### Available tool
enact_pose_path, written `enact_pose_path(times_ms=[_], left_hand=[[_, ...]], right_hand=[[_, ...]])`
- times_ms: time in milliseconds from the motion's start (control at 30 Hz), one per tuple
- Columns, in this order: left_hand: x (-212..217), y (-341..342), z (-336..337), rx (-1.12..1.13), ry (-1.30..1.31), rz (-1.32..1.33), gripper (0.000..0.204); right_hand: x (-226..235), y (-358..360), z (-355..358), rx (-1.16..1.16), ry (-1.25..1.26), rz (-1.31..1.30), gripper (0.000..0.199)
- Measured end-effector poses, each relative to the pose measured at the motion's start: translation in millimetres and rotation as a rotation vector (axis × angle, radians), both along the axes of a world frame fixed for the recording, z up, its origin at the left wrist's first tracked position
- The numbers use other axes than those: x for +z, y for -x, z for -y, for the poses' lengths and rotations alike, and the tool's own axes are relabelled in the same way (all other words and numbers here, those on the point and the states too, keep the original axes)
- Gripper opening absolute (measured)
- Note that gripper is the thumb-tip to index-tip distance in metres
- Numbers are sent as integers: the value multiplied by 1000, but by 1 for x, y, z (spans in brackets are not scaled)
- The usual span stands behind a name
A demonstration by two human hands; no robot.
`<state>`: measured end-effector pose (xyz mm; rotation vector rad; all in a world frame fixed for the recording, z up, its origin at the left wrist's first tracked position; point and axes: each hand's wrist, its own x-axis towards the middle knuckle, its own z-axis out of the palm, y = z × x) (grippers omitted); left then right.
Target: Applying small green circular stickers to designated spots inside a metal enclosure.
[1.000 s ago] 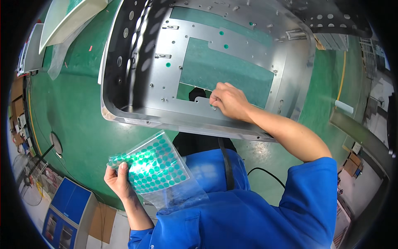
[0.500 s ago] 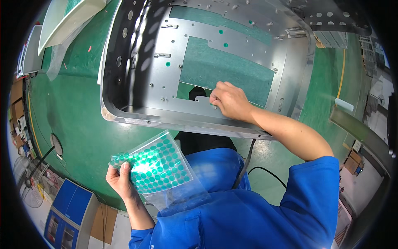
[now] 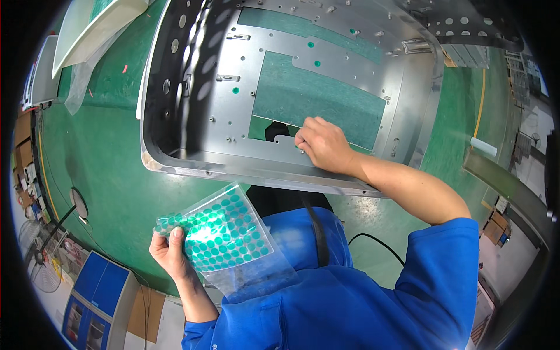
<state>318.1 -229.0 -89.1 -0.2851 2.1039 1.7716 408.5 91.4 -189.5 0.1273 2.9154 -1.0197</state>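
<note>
A sheet of green round stickers (image 3: 230,236), in a clear plastic bag (image 3: 251,282), is pinched at its upper left corner by the thumb and fingers of my left hand (image 3: 169,254). That corner curls over. My right hand (image 3: 322,143) reaches into a large metal housing (image 3: 233,129), its fingers closed and pressed down near the front edge of the large cutout. A bit of green, like one of the round stickers, shows at those fingertips; the fingers hide most of it. Several green dots, one being this dot (image 3: 235,90), sit on the housing's flat panel.
Studs and brackets stand up from the panel, and the housing's raised front rim (image 3: 251,175) runs under my right forearm. A black cable (image 3: 382,242) curves beside me. At left are a white curved part (image 3: 96,41), a fan (image 3: 44,274) and a blue cabinet (image 3: 96,300).
Both hands keep nearly the same places. The dark strap at my waist has swung a little to the left.
</note>
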Motion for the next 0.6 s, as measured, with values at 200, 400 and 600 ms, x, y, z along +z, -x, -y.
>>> enact_pose_path(times_ms=[200, 400, 600], left_hand=[[1, 0, -1, 4, 0, 3, 12], [2, -1, -5, 9, 5, 12, 13], [1, -2, -5, 5, 5, 11, 14]], right_hand=[[1, 1, 1, -3, -19, 27, 6], [2, 1, 2, -4, -31, 29, 6], [2, 1, 3, 1, -26, 20, 6]])
